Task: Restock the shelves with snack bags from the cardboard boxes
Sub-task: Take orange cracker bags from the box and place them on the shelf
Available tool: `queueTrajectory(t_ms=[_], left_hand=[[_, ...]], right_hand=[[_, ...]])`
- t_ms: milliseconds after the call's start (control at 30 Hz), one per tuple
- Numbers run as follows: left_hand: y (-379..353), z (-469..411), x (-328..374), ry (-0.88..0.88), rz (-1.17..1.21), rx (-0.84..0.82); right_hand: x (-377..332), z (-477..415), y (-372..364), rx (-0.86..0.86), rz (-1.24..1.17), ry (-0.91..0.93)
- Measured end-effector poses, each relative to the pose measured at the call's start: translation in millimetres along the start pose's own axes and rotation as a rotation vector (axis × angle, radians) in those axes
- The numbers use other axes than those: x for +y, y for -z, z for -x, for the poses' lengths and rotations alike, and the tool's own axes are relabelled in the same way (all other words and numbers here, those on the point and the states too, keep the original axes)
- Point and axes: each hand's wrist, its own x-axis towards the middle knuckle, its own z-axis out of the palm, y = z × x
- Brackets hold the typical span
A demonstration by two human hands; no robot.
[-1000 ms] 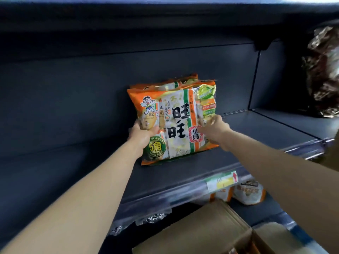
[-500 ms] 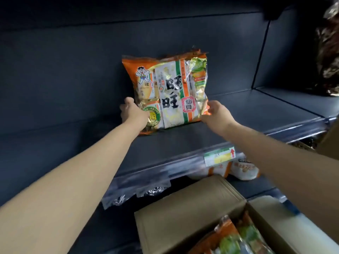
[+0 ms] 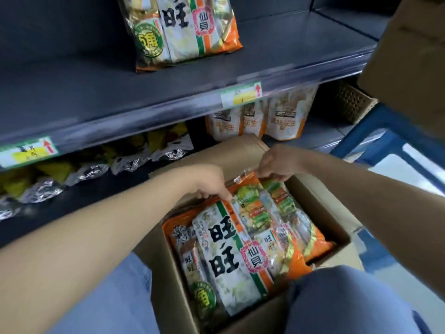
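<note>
An open cardboard box point(image 3: 320, 206) sits between my knees, filled with orange-and-white snack bags. My left hand point(image 3: 212, 183) pinches the top left edge of the uppermost snack bag point(image 3: 231, 251). My right hand point(image 3: 279, 162) pinches the top right edge of a bag in the box; I cannot tell whether it is the same bag. Up on the dark shelf point(image 3: 96, 92) stands a stocked snack bag point(image 3: 185, 30), leaning back, with no hand on it.
The lower shelf holds yellow foil-edged bags point(image 3: 101, 165) at left and white-orange bags point(image 3: 265, 116) at right. A second cardboard box point(image 3: 409, 56) looms at the upper right, above a blue frame point(image 3: 385, 131). Price tags point(image 3: 240, 95) line the shelf edge.
Both hands have left the bag on the shelf and dropped into the box, taking hold of bag edges there. The view has tilted downward.
</note>
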Motion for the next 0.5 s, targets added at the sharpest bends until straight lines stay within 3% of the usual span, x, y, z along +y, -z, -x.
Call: queueTrajectory(t_ms=[100,367,500], left_hand=[[-22.6,-11.3,-9.7,0.086,-0.032,-0.027],[-36.5,-17.9,-13.5,0.097,0.110,0.116],[-25.1,-15.1,-8.3,0.098,0.126,0.181]], right_hand=[[25.4,-7.3,-26.1,-0.104,0.023,-0.066],[29.2,-11.5,-52.1,-0.080,-0.308,-0.063],[17.8,-2.9,-39.5,-0.025,-0.505,0.079]])
